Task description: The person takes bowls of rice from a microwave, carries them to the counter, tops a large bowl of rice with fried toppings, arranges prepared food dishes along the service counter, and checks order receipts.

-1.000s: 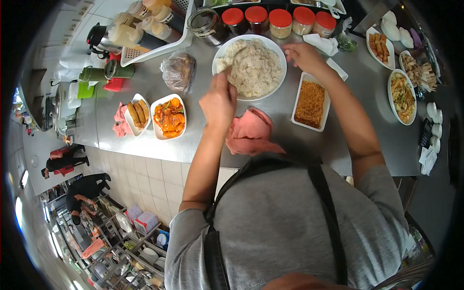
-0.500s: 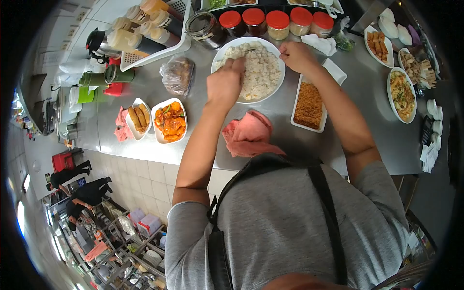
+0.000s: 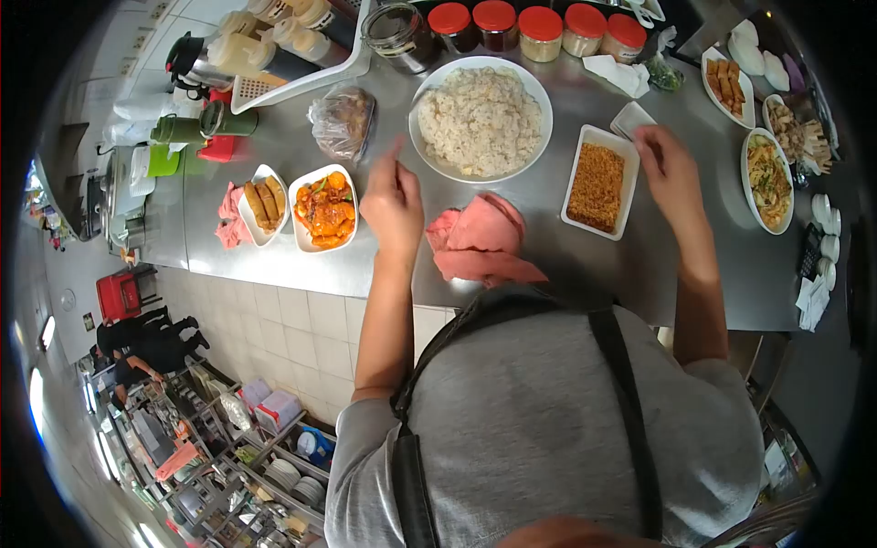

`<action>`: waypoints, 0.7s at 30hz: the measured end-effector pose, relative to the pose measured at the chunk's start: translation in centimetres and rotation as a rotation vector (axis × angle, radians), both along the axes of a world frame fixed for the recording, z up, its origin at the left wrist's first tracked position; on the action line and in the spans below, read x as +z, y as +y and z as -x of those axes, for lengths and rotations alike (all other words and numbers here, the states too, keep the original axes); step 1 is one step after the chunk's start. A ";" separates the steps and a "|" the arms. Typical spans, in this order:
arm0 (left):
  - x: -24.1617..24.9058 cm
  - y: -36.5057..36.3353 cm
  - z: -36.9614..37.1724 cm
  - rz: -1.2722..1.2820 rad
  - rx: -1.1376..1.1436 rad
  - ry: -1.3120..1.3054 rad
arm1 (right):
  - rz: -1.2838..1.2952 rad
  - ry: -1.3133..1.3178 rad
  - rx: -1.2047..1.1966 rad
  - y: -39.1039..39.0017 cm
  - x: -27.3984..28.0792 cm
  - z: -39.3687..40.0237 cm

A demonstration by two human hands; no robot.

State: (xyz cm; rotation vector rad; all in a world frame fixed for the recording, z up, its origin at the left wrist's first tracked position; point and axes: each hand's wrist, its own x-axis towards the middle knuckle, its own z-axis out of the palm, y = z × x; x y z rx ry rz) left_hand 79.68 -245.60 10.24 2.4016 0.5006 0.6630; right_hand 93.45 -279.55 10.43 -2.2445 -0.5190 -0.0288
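A large white bowl of rice point(image 3: 481, 123) stands at the back middle of the steel counter. My left hand point(image 3: 393, 203) hovers left of the bowl, fingers curled together; anything between them is too small to tell. My right hand point(image 3: 669, 169) has its fingers at a small white dish point(image 3: 630, 120), whose edge they seem to touch. Beside it, a white tray holds brown crumbly food point(image 3: 596, 187). A folded pink cloth point(image 3: 484, 236) lies in front of the bowl. Left of my left hand is a dish of orange-sauced food point(image 3: 325, 210).
Red-lidded jars point(image 3: 540, 33) line the back, with a white basket of bottles point(image 3: 352, 68) at the left. A plastic bag point(image 3: 342, 123) and a dish of rolls point(image 3: 264, 205) are on the left, noodles point(image 3: 766, 181) on the right. Two people point(image 3: 146, 342) are beyond the counter.
Both hands have left the rice bowl, the left toward me and leftward, the right to the small white dish. The view has shifted slightly, and the people in the background have moved.
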 end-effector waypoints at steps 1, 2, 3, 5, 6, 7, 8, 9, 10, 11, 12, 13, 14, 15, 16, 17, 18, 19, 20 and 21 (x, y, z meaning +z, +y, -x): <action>-0.9 0.0 -0.2 0.001 0.007 -0.003 | 0.034 -0.017 -0.042 -1.0 -0.5 0.9; -2.2 -0.2 -0.1 -0.030 -0.011 0.036 | 0.032 -0.021 -0.034 -1.5 -1.1 2.4; -3.3 -0.6 -0.2 -0.061 -0.036 0.076 | -0.048 0.239 -0.083 -1.9 -2.0 3.7; -3.9 -1.2 -0.5 -0.141 -0.090 -0.007 | -0.133 0.489 -0.135 -1.9 -2.8 4.8; -3.4 -1.0 -0.8 -0.137 -0.070 -0.028 | -0.322 0.618 -0.133 -1.6 -2.9 5.1; -2.9 -0.6 -0.9 -0.134 -0.050 -0.046 | -0.514 0.748 -0.128 -1.6 -3.0 5.4; -2.4 0.1 -1.2 -0.096 -0.013 0.029 | -0.517 0.748 -0.131 -1.6 -3.0 5.4; -2.3 0.9 -1.6 -0.099 -0.015 0.032 | -0.556 0.759 -0.104 -1.4 -3.0 5.3; -2.4 1.7 -2.3 -0.154 -0.010 0.030 | -0.596 0.768 -0.077 -1.3 -3.1 5.2; -2.5 2.2 -2.9 -0.208 -0.004 0.025 | -0.599 0.767 -0.079 -1.2 -3.1 5.1; -2.9 2.3 -3.1 -0.220 0.000 0.064 | -0.616 0.782 -0.053 -1.2 -3.1 5.0; -3.4 2.2 -3.0 -0.218 -0.005 0.060 | -0.632 0.794 -0.028 -1.2 -2.9 5.0; -4.0 2.0 -2.7 -0.266 -0.043 0.054 | -0.633 0.788 -0.032 -1.2 -2.8 4.9; -4.0 1.6 -2.4 -0.312 -0.083 0.049 | -0.659 0.805 -0.020 -1.1 -2.8 5.1; -3.8 1.6 -2.1 -0.239 0.006 0.097 | -0.687 0.820 -0.012 -1.0 -2.6 5.1; -3.6 1.7 -1.9 -0.229 0.020 0.027 | -0.688 0.815 -0.026 -0.9 -2.2 5.2; -2.3 0.9 -1.7 -0.150 0.023 -0.008 | -0.737 0.794 -0.027 -0.7 -1.5 5.2; -0.3 0.0 -1.8 -0.072 0.028 -0.044 | -0.785 0.771 -0.024 -0.3 -0.7 5.0; 1.6 -1.1 -1.8 -0.066 0.021 -0.044 | -0.783 0.768 -0.032 0.1 0.1 4.7; 3.5 -2.5 -1.7 -0.053 -0.140 -0.150 | -0.796 0.706 0.003 0.7 0.9 4.2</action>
